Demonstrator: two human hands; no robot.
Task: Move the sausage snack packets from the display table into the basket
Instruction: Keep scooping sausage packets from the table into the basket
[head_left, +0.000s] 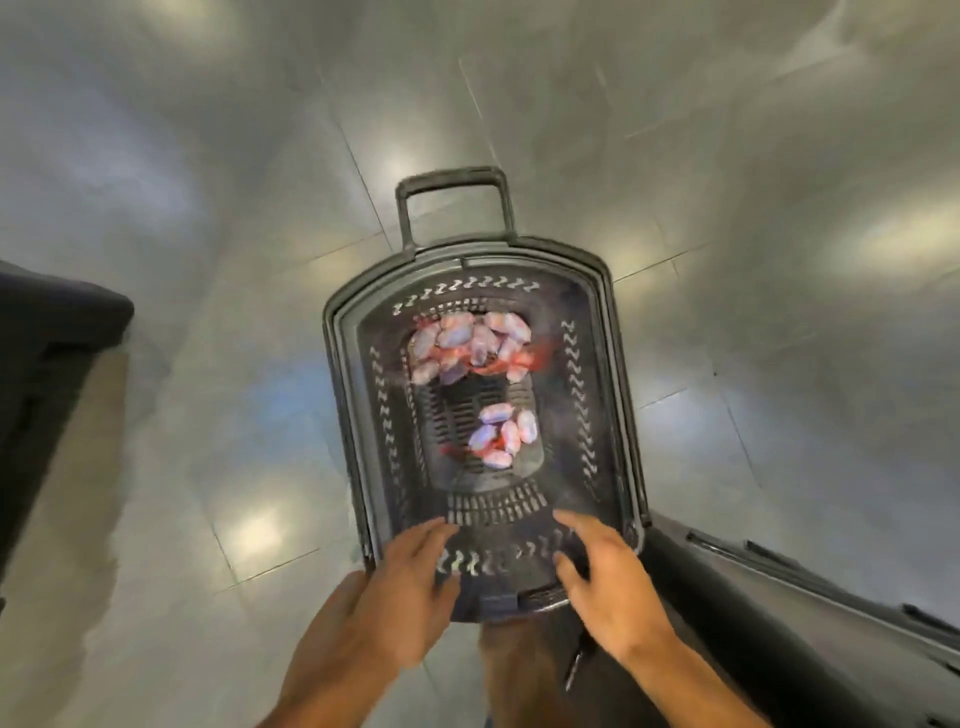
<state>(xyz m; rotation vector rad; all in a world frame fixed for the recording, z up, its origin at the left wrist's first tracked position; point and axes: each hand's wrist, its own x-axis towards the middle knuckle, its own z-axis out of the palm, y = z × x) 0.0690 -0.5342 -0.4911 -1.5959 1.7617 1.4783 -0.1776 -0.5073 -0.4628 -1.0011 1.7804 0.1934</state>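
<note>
One head view, looking steeply down from above. Basket sits close below, floor all around it.

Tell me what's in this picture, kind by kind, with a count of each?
Basket: 1
Heaps of sausage snack packets in it: 2, a far heap and a near heap; single packets are too blurred to count
Hands: 2, left hand and right hand, both empty, over the basket's near end
Total: 5

Basket top open; packets fill far end, near floor bare.
</note>
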